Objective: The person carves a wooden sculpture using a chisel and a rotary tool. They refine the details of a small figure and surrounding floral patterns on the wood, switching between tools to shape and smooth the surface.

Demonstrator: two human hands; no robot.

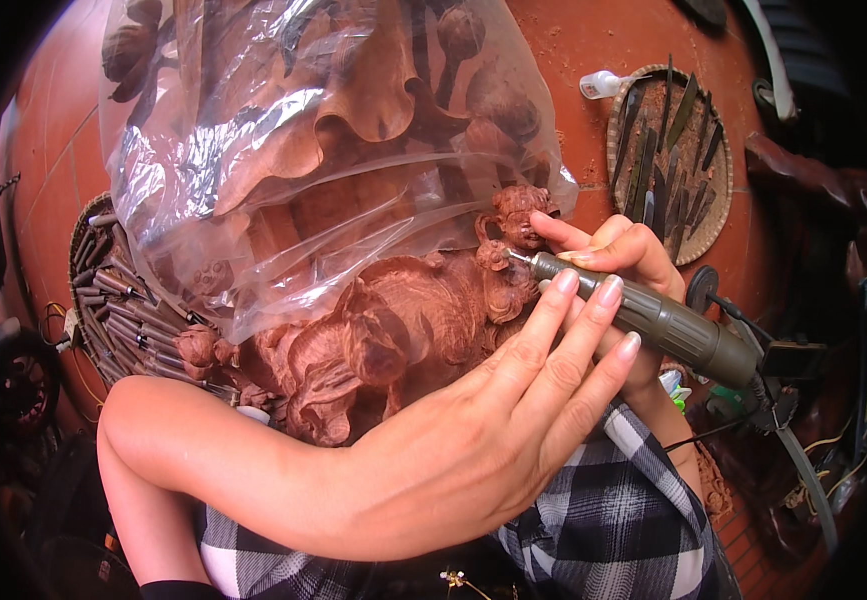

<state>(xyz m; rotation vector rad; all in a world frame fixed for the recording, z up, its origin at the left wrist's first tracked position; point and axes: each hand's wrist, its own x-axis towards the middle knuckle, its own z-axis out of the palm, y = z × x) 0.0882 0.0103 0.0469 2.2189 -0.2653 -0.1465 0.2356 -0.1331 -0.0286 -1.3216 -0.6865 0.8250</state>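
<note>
The right hand [623,260] has its grip wrapped around a green rotary tool [653,320], its tip at the wooden carving [393,330]. The left hand [493,430] reaches across, fingers extended and seemingly resting on the tool, its grip wide.

Carving [393,320]: directly before you, its upper part inside the bag [283,130]. Your left hand [483,440]: crossed in front of the carving, fingers on the grinder [653,320]. Grinder: in your right hand [623,255], right of the carving, tip touching it. Tray of chisels [668,160]: behind the right hand. Second tray of tools [118,290]: left of the carving, partly behind it.
</note>
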